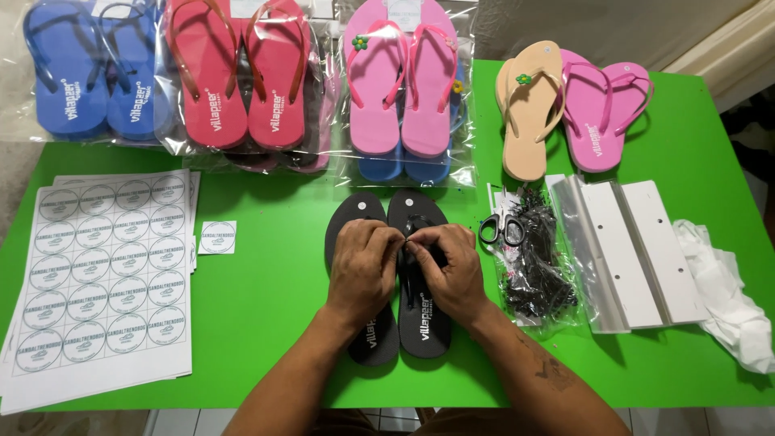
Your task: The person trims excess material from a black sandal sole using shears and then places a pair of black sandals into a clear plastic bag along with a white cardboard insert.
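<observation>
A pair of black flip-flops (420, 211) lies side by side on the green table (266, 282), toes pointing away from me. My left hand (362, 270) rests on the left sandal, fingers curled toward the gap between the two. My right hand (450, 270) covers the right sandal, its fingertips pinching at the black straps where both hands meet. Whatever small thing sits between the fingertips is hidden.
A sheet of round stickers (105, 274) and one loose sticker (217, 237) lie left. Scissors (501, 228), a bag of black fasteners (537, 270), clear bags (630, 250) and white plastic (731, 299) sit right. Bagged blue (81, 73), red (238, 77), pink (400, 81) sandals and loose beige (529, 109) and pink (601, 113) ones line the back.
</observation>
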